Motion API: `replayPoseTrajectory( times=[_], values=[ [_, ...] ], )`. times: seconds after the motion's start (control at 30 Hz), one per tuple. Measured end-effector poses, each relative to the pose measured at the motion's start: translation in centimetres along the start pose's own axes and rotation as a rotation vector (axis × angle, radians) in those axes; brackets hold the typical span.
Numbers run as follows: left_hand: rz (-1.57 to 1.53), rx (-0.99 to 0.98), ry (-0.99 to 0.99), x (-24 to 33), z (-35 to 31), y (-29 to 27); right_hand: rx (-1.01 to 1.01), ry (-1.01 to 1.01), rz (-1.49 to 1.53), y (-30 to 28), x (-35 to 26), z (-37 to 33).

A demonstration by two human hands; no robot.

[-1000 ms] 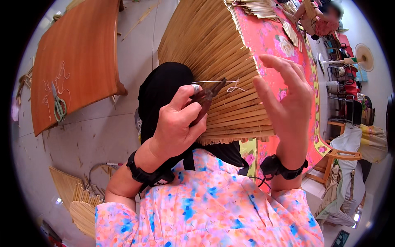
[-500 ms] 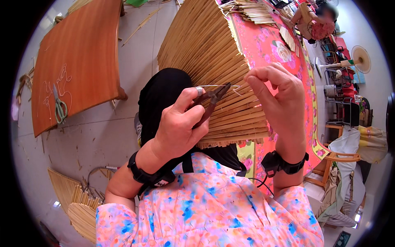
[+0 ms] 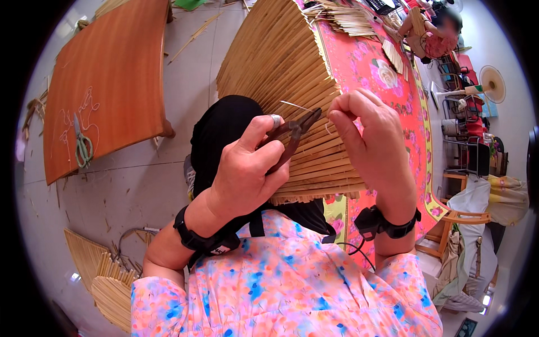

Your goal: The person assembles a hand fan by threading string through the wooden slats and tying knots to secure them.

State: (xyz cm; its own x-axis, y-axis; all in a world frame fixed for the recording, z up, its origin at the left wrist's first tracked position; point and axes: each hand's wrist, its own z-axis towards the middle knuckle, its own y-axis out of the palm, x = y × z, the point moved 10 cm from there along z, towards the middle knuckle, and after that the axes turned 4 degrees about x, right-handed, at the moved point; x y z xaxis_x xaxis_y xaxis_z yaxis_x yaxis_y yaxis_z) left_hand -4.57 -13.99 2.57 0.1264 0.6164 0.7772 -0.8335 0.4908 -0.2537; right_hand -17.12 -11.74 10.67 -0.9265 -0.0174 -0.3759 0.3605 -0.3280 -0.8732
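My left hand (image 3: 247, 154) is closed round the handles of dark pliers (image 3: 293, 135). Their jaws point up and right, and a thin pale needle (image 3: 293, 105) sticks out leftward from near the tips. My right hand (image 3: 373, 126) is closed in a pinch just right of the jaws. A fine white thread (image 3: 329, 129) curves below its fingertips; the fingers hide where it ends. Beneath both hands, a fan-shaped mat of tan strips (image 3: 281, 67), like split bamboo or reed, spreads over my lap and the table edge.
A red flowered tablecloth (image 3: 404, 135) covers the table on the right, with bundled strips (image 3: 351, 19) at its far end. On the left, a brown wooden table (image 3: 112, 73) carries scissors (image 3: 83, 147) and loose thread. Another person (image 3: 435, 39) sits far right, beyond a fan (image 3: 492, 84).
The pliers have shifted slightly right and up, and the needle now slants up-left instead of lying level. My right hand has moved slightly left, closer to the jaws.
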Motion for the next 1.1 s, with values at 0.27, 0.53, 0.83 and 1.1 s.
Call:
replayPoseTrajectory(
  times=[0.27,0.53,0.83,1.1],
  values=[
    [-0.017,-0.002,-0.028,0.0,0.4,-0.2,0.085,0.084,0.101,-1.2,1.0,0.2],
    [-0.034,-0.026,-0.054,-0.3,0.7,0.7,0.059,0.146,0.153,-1.2,2.3,-0.3],
    [-0.031,-0.085,-0.062,-0.5,0.4,1.6,0.128,0.334,0.426,-0.9,4.6,-1.5],
    [-0.006,-0.099,-0.064,-0.4,1.3,2.0,0.08,0.375,0.467,-0.6,5.2,-0.9]
  ],
)
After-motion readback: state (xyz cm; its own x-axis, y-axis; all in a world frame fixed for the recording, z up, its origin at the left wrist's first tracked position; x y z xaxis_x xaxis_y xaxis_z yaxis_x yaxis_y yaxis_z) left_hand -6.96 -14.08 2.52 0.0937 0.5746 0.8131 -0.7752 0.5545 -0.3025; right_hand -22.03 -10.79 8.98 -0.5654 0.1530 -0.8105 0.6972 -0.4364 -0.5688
